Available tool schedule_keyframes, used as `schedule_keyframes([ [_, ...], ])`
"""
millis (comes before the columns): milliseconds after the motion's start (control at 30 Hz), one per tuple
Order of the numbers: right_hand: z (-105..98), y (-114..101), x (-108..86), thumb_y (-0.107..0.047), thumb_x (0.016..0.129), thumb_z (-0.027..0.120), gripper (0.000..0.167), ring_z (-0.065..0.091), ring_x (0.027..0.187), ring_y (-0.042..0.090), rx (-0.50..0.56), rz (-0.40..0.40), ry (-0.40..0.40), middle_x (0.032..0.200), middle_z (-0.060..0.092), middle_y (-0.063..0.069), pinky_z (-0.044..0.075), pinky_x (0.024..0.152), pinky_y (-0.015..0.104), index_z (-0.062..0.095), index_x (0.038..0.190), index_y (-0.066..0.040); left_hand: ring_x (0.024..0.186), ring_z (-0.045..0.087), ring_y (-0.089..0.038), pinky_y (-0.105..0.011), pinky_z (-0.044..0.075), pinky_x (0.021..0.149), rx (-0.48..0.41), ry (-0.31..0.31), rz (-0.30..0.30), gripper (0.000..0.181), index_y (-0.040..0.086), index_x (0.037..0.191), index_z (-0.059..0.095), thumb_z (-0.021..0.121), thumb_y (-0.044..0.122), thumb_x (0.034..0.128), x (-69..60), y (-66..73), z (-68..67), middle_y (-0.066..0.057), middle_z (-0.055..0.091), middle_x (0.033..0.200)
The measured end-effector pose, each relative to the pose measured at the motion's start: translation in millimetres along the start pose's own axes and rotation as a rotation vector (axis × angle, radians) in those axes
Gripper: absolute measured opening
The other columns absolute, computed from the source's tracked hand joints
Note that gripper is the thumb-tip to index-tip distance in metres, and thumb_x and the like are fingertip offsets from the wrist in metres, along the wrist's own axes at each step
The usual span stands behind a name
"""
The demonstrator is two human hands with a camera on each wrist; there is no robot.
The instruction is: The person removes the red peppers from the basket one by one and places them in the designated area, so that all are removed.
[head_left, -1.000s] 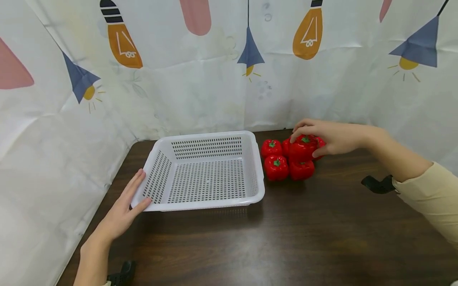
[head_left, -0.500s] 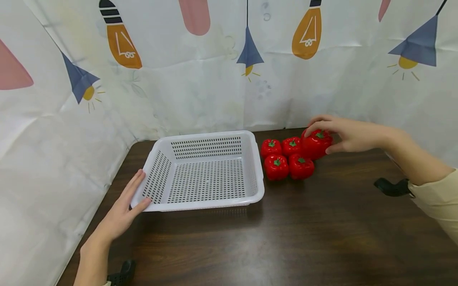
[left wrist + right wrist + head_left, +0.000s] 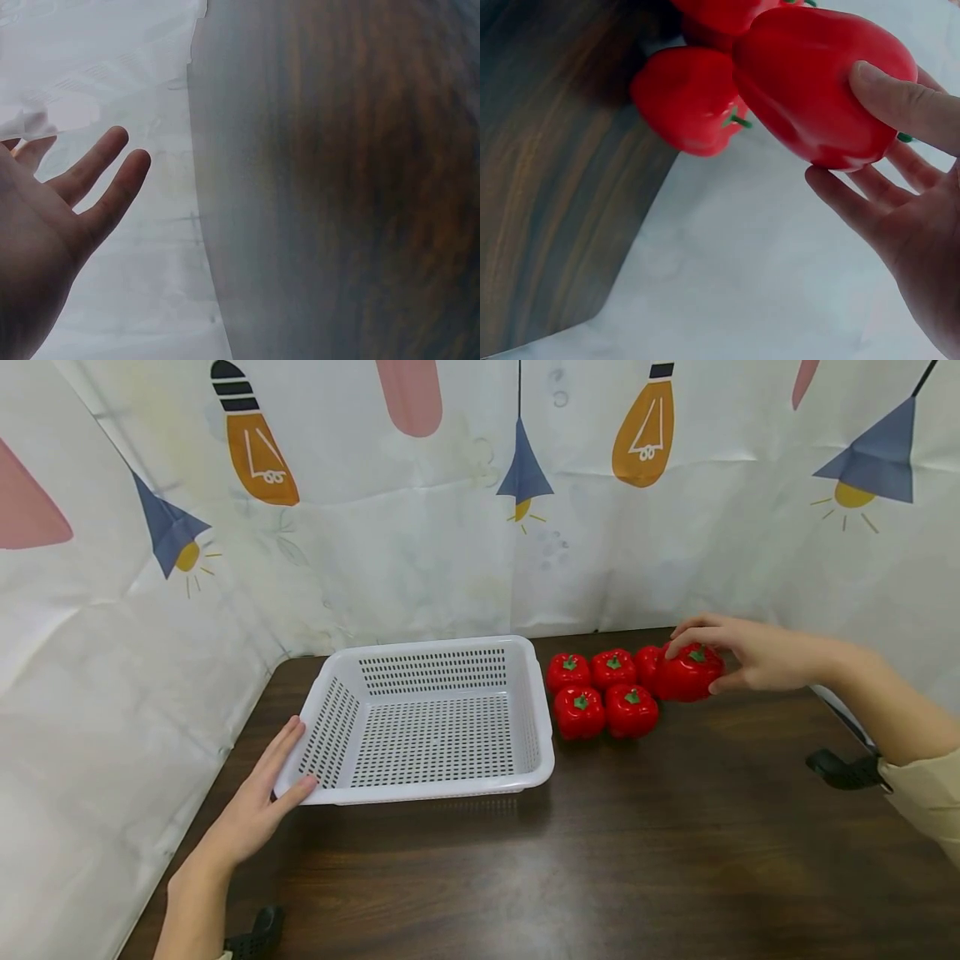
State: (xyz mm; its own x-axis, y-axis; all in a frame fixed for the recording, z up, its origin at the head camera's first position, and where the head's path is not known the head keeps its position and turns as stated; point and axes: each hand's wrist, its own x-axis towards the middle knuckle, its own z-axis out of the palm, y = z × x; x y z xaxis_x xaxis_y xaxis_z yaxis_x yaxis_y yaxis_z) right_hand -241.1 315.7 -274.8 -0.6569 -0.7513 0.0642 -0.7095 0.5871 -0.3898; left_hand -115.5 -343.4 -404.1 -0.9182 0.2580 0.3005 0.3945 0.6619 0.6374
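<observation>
In the head view, a white perforated plastic basket (image 3: 435,789) stands on the dark wooden table. My left hand (image 3: 251,810) rests against its left rim near the front corner, fingers extended and thumb over the rim; in the left wrist view the fingers of that hand (image 3: 45,240) look spread. At the back right, my right hand (image 3: 750,652) grips a red bell pepper (image 3: 688,677) with a green stem. The right wrist view has the thumb across this pepper (image 3: 817,82), fingers beneath; it appears to be held above the tabletop.
Several other red bell peppers (image 3: 632,710) sit in two rows just right of the basket, partly overlapped by the held one. A patterned white cloth (image 3: 420,560) hangs behind the brown table (image 3: 525,885) and down its left side.
My right hand has carried the gripped pepper rightward, away from the group, dipping slightly at the end. Peppers it covered are now visible. The left hand and basket have stayed put.
</observation>
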Motion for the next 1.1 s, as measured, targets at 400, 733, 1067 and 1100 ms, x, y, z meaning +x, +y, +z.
schedule_keyframes([
  [400, 32, 25, -21.5, 0.008, 0.076, 0.085, 0.065, 0.041, 0.123, 0.005, 0.04, -0.024, 0.006, 0.135, 0.051, -0.005, 0.053, 0.089, 0.029, 0.061, 0.129, -0.021, 0.151, 0.009, -0.004, -0.011, 0.011, 0.107, 0.004, 0.005, 0.007, 0.08, 0.016, 0.165, 0.022, 0.065, 0.009, 0.0988, 1.4, 0.0, 1.2, -0.003, 0.01, 0.171],
  [733, 62, 39, -33.7, 0.011, 0.078, 0.081, 0.065, 0.041, 0.125, 0.017, 0.167, 0.072, -0.021, 0.14, 0.049, 0.001, 0.056, 0.08, 0.032, 0.061, 0.131, -0.022, 0.151, 0.01, -0.004, -0.01, 0.011, 0.107, -0.005, 0.006, 0.014, 0.08, 0.016, 0.165, 0.022, 0.065, 0.008, 0.0985, 1.7, -0.3, 1.4, -0.004, 0.011, 0.171],
  [1067, 74, 43, -36.4, 0.016, 0.077, 0.078, 0.065, 0.048, 0.112, 0.02, 0.158, 0.043, 0.022, 0.143, 0.047, 0.012, 0.051, 0.063, 0.028, 0.061, 0.132, -0.014, 0.151, 0.009, -0.003, -0.012, 0.01, 0.107, -0.012, 0.008, 0.008, 0.08, 0.017, 0.165, 0.022, 0.065, 0.007, 0.0985, -0.1, -0.9, 0.8, 0.001, 0.01, 0.171],
  [1100, 75, 43, -36.1, 0.016, 0.077, 0.079, 0.065, 0.048, 0.111, 0.02, 0.147, 0.035, 0.027, 0.143, 0.047, 0.013, 0.051, 0.062, 0.027, 0.062, 0.132, -0.013, 0.151, 0.009, -0.003, -0.012, 0.01, 0.107, -0.013, 0.009, 0.008, 0.08, 0.017, 0.165, 0.022, 0.065, 0.007, 0.0985, -0.1, -0.9, 0.7, 0.001, 0.01, 0.171],
])
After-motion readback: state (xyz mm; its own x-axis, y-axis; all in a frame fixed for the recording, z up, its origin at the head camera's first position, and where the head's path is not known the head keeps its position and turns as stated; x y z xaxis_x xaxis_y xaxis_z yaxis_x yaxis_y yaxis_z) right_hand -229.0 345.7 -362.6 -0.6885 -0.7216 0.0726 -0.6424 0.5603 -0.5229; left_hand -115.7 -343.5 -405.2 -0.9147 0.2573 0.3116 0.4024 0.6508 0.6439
